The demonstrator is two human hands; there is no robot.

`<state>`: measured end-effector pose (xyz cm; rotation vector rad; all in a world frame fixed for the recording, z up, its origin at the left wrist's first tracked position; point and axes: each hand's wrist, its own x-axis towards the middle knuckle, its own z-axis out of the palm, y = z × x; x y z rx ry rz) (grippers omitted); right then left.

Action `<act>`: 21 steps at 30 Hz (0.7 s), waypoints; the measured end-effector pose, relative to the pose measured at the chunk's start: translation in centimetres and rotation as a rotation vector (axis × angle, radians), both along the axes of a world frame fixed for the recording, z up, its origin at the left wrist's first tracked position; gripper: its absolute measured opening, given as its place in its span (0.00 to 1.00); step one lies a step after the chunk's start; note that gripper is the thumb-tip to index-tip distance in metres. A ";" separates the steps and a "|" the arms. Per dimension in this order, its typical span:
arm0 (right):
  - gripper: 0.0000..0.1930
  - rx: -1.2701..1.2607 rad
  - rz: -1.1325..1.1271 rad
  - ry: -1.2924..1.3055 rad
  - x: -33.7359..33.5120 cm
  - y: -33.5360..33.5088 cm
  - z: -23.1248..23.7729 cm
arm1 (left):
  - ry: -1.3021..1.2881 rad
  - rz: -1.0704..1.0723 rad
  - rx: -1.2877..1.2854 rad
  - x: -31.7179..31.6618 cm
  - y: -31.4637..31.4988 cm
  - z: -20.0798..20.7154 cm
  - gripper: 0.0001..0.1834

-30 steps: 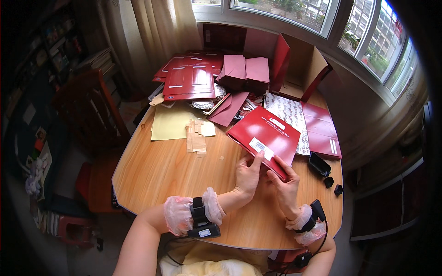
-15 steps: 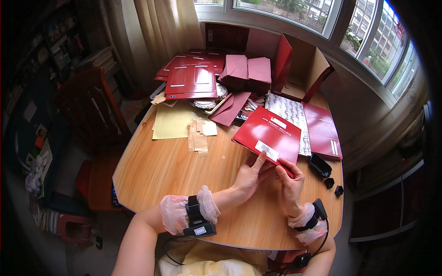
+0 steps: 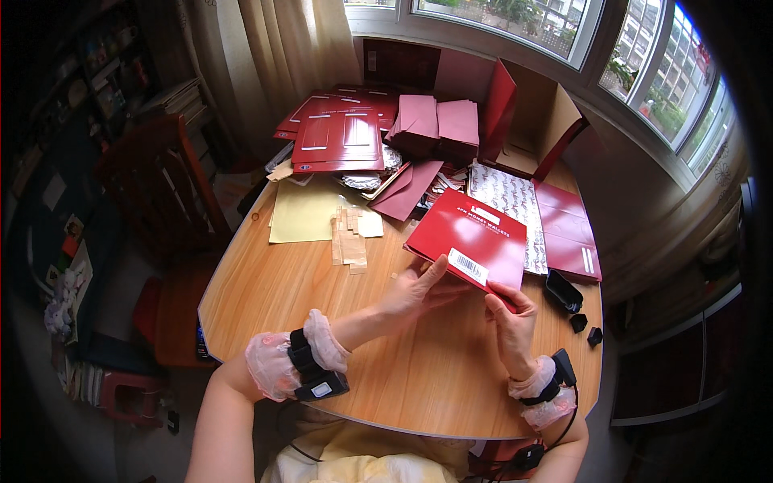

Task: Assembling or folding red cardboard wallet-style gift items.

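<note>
In front of me a flat red cardboard packet (image 3: 475, 233) is tilted above the table, its white barcode label (image 3: 468, 266) near the lower edge. My right hand (image 3: 513, 322) pinches the packet's near right corner, thumb and fingers closed on it. At the near left edge, my left hand (image 3: 419, 291) has its thumb against the packet beside the label. Its fingers reach underneath and are partly hidden. Both wrists wear pink ruffled cuffs with black straps.
Behind lie red printed cards (image 3: 338, 138), stacks of pink envelopes (image 3: 416, 121) and an upright open red box (image 3: 535, 113). A yellow sheet (image 3: 298, 213) and tan paper strips (image 3: 349, 241) lie left. To the right are a patterned white sheet (image 3: 503, 197), a black case (image 3: 562, 291) and small black pieces (image 3: 594, 336).
My left hand has slid leftward along the packet's near edge, uncovering more of the label, and its forearm swung left. The right hand keeps its pinch; the packet has barely moved.
</note>
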<state>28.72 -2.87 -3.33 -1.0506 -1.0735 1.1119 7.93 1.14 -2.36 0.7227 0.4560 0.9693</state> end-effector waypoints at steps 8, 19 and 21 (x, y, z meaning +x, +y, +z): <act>0.12 -0.020 0.000 0.178 1.1 0.5 1.0 | 0.025 0.222 0.029 -4.8 2.7 -1.5 0.29; 0.12 -0.021 0.079 0.202 1.5 0.2 2.0 | 0.198 0.277 0.421 -4.7 2.4 1.0 0.19; 0.12 -0.022 0.089 0.241 1.6 0.2 1.9 | 0.156 0.253 0.385 -4.7 1.9 1.4 0.19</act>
